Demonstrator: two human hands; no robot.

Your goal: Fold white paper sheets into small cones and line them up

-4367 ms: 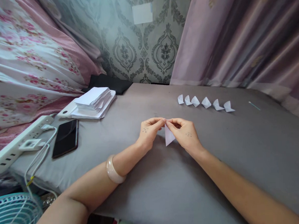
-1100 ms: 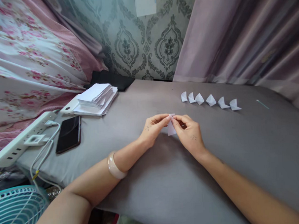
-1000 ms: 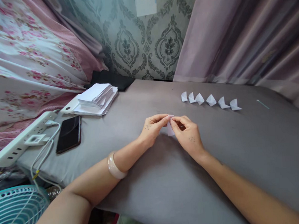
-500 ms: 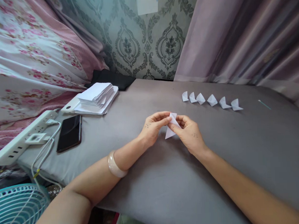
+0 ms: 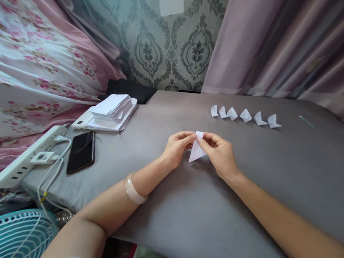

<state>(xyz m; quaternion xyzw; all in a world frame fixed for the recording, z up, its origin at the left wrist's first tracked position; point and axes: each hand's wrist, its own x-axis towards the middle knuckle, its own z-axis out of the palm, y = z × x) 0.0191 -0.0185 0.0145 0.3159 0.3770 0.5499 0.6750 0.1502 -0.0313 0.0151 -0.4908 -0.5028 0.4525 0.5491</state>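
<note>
Between my two hands is a small folded piece of white paper [image 5: 196, 152], its pointed end hanging down toward me. My left hand [image 5: 177, 146] pinches its upper left edge between thumb and fingers. From the other side, my right hand [image 5: 220, 151] grips it, thumb on the near face and fingers behind. Part of the paper is covered by the fingers. Both hands are just above the grey cloth surface [image 5: 175, 205]. Beyond them stands a row of several folded white paper pieces [image 5: 246, 116].
At the left lie a stack of white paper [image 5: 111, 110], a black phone [image 5: 80, 152] and a white power strip [image 5: 30, 158] with cables. A turquoise fan [image 5: 24, 242] is at lower left. A thin stick [image 5: 306, 121] lies far right. Curtains hang on both sides.
My right thumb has shifted up the paper, so more of its lower triangle shows. Both hands still hold it in nearly the same place. The view has shifted slightly.
</note>
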